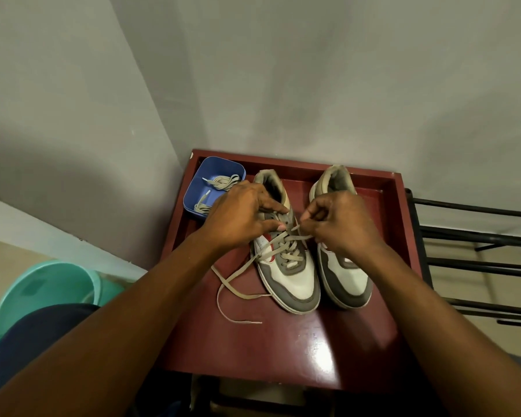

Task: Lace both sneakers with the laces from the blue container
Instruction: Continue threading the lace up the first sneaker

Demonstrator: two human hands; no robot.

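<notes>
A person's left hand [241, 216] pinches the eyelet flap of a half-laced sneaker [298, 281] between thumb and forefinger. The right hand [342, 224], fingers curled, pinches one end of a flat beige lace [294, 256] just beside those eyelets. The shoe lies lengthwise away from the person, toe toward the wrists and heel collar beyond the fingertips. The open eyelets therefore sit directly between the two hands, and the coming pass looks to run crosswise from the right fingers toward the left thumb. Three or four woven crossings already span the tongue below the knuckles. The lace's other end trails limp under the left forearm across the glossy maroon table [283, 341]. The uppers appear to be smooth white leather with grey suede-like panels and a red flash along the side. A second sneaker [349, 281] stands parallel under the right hand, touching or nearly touching the first, with no lace showing on its visible part. Just beyond the left hand sits the blue container [220, 164], a shallow rounded plastic tub holding a loosely bundled spare lace [223, 182] with pale tips. The left hand is the nearer one to it for the second shoe.
</notes>
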